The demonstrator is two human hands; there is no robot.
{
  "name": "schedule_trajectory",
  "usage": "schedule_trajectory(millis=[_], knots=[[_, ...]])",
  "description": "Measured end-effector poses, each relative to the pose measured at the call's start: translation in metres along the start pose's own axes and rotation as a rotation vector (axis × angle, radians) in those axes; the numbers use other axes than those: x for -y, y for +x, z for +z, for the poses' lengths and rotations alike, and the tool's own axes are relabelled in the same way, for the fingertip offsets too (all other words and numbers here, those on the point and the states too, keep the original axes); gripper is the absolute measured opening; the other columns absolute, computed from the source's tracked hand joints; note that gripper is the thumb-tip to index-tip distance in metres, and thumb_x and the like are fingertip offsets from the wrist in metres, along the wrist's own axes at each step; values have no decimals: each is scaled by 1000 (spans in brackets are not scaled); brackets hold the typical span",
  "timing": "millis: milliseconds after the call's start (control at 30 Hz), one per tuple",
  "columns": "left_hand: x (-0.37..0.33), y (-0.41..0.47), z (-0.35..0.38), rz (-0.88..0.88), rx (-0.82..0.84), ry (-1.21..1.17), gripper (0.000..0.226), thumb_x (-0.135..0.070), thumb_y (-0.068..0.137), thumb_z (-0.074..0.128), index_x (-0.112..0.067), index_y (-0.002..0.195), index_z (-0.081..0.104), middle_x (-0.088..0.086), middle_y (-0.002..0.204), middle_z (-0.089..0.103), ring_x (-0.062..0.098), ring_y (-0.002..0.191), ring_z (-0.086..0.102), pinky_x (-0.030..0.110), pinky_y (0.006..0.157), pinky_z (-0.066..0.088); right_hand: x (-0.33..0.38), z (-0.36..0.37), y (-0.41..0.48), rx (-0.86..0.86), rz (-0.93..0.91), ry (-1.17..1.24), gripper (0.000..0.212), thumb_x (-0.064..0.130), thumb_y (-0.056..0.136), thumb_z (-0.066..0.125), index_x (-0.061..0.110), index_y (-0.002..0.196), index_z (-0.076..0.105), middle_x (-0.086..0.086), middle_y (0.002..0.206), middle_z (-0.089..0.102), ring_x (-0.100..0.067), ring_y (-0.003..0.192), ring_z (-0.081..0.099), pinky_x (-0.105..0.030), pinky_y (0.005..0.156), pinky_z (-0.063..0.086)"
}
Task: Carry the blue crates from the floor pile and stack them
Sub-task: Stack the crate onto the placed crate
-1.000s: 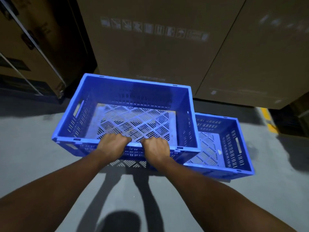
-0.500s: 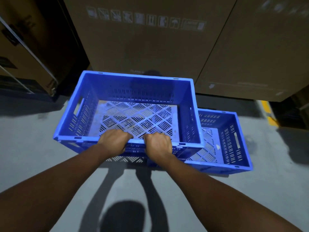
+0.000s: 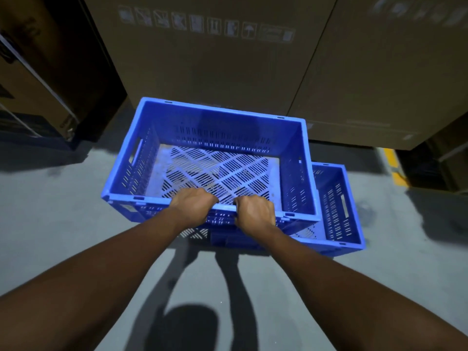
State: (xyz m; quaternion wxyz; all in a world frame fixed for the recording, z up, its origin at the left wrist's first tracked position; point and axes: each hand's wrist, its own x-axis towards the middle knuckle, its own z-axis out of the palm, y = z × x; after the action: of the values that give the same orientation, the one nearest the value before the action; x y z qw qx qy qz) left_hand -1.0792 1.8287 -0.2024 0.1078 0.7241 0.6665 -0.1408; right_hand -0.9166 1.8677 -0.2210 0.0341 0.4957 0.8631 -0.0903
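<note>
I hold an empty blue slotted crate point(image 3: 217, 127) in the air by its near long rim. My left hand point(image 3: 193, 205) and my right hand point(image 3: 255, 211) grip that rim side by side, fingers curled over the edge. Beneath it and offset to the right, a second blue crate point(image 3: 339, 203) sits on the grey floor; the held crate covers its left part. The held crate hangs above it, tilted slightly down toward the right.
Tall cardboard boxes point(image 3: 228, 59) stand close behind the crates. More boxes and strapping point(image 3: 38, 79) are at the left. A yellow floor line point(image 3: 395, 168) runs at the right. Bare concrete floor point(image 3: 63, 211) lies to the left and in front.
The held crate has shifted to the right, covering more of the floor crate. Both hands keep the same grip on the near rim.
</note>
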Motion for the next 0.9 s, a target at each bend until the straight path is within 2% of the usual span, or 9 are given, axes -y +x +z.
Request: schedule_trajectory(millis=[133,267,400,567,767,900], knots=[[-30,11,1,18,3,-3,26,-18,84,58,-27,108,63,6,106,68,31,101,64,38,80,49,-28,-1,-11,27,10,-23,15,19,80,63,20,94,65,-7,86,69,-32,86,66,-34,68,44],[-31,14,-3,-17,-22,-75,31,-17,81,60,-30,110,63,6,105,69,32,101,63,40,83,51,-35,-15,-5,21,-75,-74,17,16,84,57,21,98,64,-8,93,69,-33,88,65,-36,69,44],[3,6,-7,-13,-43,-24,35,-19,81,60,-32,114,64,5,106,69,29,102,63,37,83,49,0,-19,0,5,-77,-36,21,10,87,54,18,104,65,-11,98,68,-33,92,65,-35,68,41],[55,-15,-3,-24,-16,36,32,-26,85,57,-31,116,62,5,112,68,28,106,63,37,85,48,53,-17,4,-14,-93,17,29,9,91,48,16,117,61,-11,111,66,-32,104,63,-36,83,46],[82,-40,26,-110,47,9,35,-23,84,56,-29,117,64,8,109,69,29,105,64,36,82,50,90,-2,6,11,-166,-5,29,11,91,47,17,115,61,-8,109,67,-30,102,63,-34,80,45],[77,-40,25,-127,56,-14,28,-20,83,56,-26,109,65,9,107,69,31,104,63,33,80,47,88,-4,7,-30,-171,-8,29,8,91,47,16,112,64,-7,109,68,-29,102,64,-34,80,45]])
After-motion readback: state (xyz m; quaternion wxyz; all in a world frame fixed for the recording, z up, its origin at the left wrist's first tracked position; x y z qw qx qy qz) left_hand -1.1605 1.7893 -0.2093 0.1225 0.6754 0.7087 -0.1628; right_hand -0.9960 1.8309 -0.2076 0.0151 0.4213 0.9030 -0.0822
